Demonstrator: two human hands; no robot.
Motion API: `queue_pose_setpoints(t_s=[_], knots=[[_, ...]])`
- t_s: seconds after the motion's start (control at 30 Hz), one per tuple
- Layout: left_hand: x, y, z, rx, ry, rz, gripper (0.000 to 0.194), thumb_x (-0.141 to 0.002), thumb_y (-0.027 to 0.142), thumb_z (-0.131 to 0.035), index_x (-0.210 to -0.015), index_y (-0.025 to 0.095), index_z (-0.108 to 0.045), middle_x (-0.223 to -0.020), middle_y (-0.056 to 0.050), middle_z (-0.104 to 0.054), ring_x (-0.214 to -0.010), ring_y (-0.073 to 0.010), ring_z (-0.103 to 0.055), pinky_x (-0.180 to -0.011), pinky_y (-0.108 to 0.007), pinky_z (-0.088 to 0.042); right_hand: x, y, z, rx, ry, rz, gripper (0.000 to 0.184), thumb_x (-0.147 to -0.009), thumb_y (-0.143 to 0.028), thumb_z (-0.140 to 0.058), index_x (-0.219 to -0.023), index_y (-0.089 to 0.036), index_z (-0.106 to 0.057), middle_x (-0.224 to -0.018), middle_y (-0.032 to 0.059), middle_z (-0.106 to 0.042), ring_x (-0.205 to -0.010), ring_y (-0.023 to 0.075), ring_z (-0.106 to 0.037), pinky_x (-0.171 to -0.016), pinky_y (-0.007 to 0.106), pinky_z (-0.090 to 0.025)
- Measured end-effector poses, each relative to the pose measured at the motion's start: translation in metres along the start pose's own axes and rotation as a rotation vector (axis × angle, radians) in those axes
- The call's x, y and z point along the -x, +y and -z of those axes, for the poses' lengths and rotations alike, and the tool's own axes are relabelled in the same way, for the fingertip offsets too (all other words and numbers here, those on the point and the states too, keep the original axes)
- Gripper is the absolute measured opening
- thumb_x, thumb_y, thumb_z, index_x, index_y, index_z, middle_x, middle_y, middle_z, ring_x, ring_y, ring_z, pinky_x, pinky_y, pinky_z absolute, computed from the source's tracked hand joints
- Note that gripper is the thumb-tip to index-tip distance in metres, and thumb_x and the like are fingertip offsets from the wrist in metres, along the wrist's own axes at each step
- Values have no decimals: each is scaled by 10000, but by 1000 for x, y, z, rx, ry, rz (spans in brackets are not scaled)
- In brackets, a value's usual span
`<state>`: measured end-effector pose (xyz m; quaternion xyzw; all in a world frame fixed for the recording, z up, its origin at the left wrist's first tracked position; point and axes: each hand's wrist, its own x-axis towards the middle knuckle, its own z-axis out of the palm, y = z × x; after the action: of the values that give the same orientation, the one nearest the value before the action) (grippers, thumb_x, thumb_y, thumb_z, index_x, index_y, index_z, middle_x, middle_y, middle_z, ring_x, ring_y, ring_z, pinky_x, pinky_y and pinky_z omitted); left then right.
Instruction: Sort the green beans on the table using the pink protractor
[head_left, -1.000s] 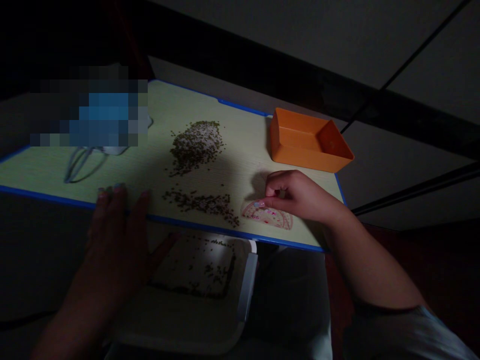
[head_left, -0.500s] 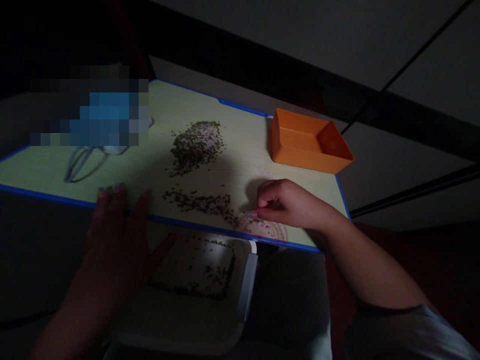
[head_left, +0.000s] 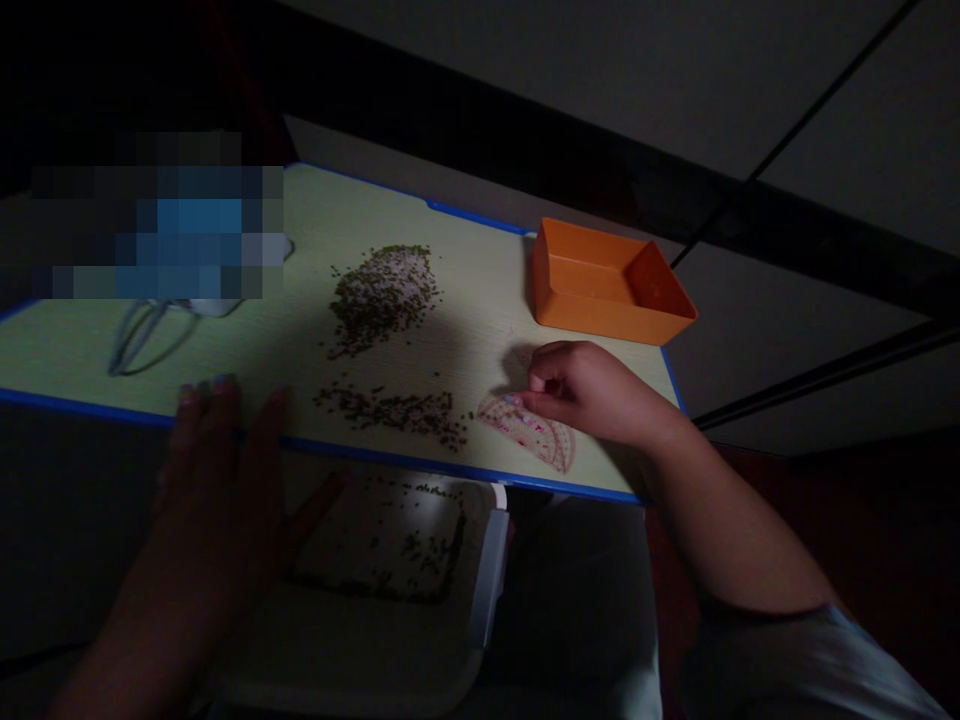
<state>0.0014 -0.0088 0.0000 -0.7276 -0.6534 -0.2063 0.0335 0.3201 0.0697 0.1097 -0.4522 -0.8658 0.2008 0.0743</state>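
My right hand [head_left: 577, 385] pinches the upper edge of a clear protractor [head_left: 536, 435] with red markings, held low over the right part of the table [head_left: 480, 345]. Left of the protractor's tip lies a thin strip of small dark grains [head_left: 397, 410]. Behind that strip is a larger pile of mixed green and pale grains [head_left: 390, 290]. My left hand [head_left: 225, 480] rests with fingers spread at the table's front edge, holding nothing. Below it, a pale plastic tub [head_left: 491, 580] with a grey side clip has dark grains scattered inside.
An orange box [head_left: 619, 320] with an open top stands at the table's back right. On the left, a grey cord loop [head_left: 135, 340] hangs from a partly blurred-out thing. Blue edging [head_left: 450, 467] runs along the table's rim. A cabinet front [head_left: 832, 240] rises beyond.
My right hand drew the protractor toward the front edge and the grain strip, then lifted it back and tilted it. My left hand keeps its place; the view shifted slightly.
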Motion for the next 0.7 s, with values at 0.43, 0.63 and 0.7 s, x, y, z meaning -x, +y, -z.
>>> queue_pose_setpoints(t_s=[0.43, 0.63, 0.7], knots=[[0, 3, 0, 6, 4, 28, 850, -833, 625, -408, -1532, 244, -110, -1665, -160, -79, -1526, -425, -77, -1183, -693, -216, 8, 18, 17, -70, 114, -45, 280, -855, -284, -634, -622, -167, -532, -575, -34, -486, -555, 87, -380, -583, 289, -234], [1, 1, 0, 3, -1, 25, 865, -824, 628, -426, -1532, 248, -106, -1669, -152, -65, -1526, -426, -75, -1183, -690, -217, 9, 22, 19, -39, 21, -82, 240, -836, -280, -642, -640, -164, -567, -555, -43, -489, -536, 85, -379, -575, 289, -223], [1, 3, 1, 19, 18, 21, 847, -831, 606, -428, -1532, 262, -98, -1672, -138, -65, -1530, -412, -74, -1192, -681, -209, 9, 22, 19, -54, -1, -74, 243, -835, -290, -643, -641, -163, -568, -552, -48, -484, -533, 83, -375, -574, 287, -217]])
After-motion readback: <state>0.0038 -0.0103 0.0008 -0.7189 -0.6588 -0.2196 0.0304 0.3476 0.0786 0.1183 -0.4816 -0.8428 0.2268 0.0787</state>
